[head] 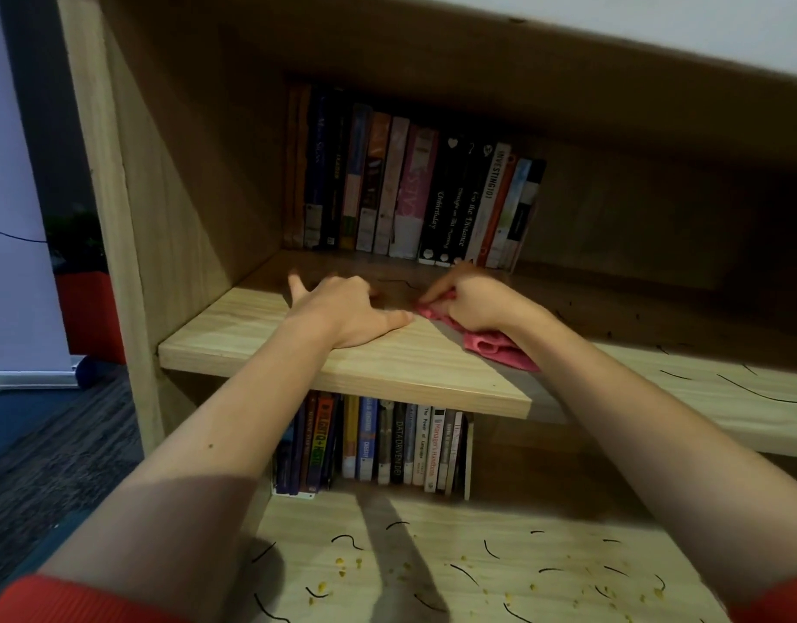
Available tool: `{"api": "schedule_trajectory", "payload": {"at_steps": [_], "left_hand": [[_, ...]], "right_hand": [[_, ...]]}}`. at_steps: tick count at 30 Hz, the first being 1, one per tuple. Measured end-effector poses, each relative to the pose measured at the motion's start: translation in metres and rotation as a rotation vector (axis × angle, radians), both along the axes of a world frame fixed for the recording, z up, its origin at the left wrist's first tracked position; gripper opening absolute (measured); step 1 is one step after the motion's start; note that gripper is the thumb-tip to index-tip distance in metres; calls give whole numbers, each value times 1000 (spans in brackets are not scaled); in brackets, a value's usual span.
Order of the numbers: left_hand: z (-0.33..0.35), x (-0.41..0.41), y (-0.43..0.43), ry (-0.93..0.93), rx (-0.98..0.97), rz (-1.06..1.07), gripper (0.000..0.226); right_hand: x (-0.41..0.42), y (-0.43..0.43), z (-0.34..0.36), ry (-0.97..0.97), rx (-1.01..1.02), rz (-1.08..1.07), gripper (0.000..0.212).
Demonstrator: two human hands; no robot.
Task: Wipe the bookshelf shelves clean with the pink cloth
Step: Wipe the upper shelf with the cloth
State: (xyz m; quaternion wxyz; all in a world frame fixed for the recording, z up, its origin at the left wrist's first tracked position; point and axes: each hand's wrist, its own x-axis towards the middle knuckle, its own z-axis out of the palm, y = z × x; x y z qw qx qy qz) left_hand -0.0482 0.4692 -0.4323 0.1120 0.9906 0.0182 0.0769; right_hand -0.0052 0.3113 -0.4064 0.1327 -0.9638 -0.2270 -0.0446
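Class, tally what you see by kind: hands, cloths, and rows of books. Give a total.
Hands: 2 (left hand, right hand)
Cloths: 1 (pink cloth)
Rows of books: 2 (upper row, lower row)
Total: 5

The pink cloth (491, 344) is gripped by the right hand (477, 303) on the wooden shelf (270, 339). The left hand (342, 313) is laid flat just beside it, fingers spread. Black strands (463, 572) and yellow crumbs (341, 562) are scattered over the lower shelf (648, 560).
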Motion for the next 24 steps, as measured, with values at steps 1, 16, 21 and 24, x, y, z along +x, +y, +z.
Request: {"api": "schedule_trajectory", "payload": {"at_steps": [1,16,21,24], "left_hand": [[0,-1,0,2,-1,5,82],[-1,0,0,-6,-29,1,80],[-1,2,0,-8,-27,6,81],[-1,2,1,-9,-39,-4,80]], "right_hand": [[-1,0,0,2,2,15,28],[7,1,6,27,-33,16,30],[15,11,2,2,28,-3,28],[-7,-9,0,8,4,65,25]]}}
